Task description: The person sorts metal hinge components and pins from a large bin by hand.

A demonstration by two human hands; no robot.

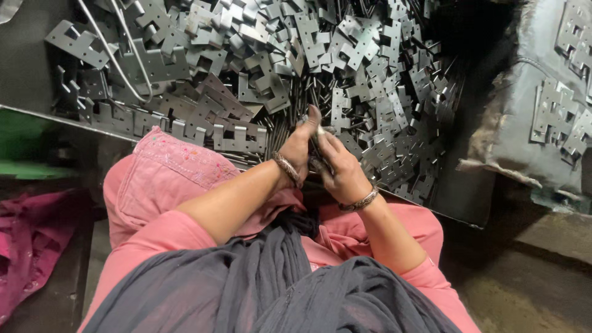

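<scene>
At the frame's centre, the left hand (300,147) and right hand (338,169) are together gripping a small metal piece (319,137); the heap of hinge plates (320,55) above is lying unsorted, while a few are resting on the sack (512,129) at right.

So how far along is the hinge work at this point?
Done: a few joined hinge plates lie on the grey sack to the right. In hand: the left hand and right hand are pressed together around a small metal piece, mostly hidden. Left: a large heap of loose hinge leaves and thin pins fills the tray, so most looks undone.
</scene>
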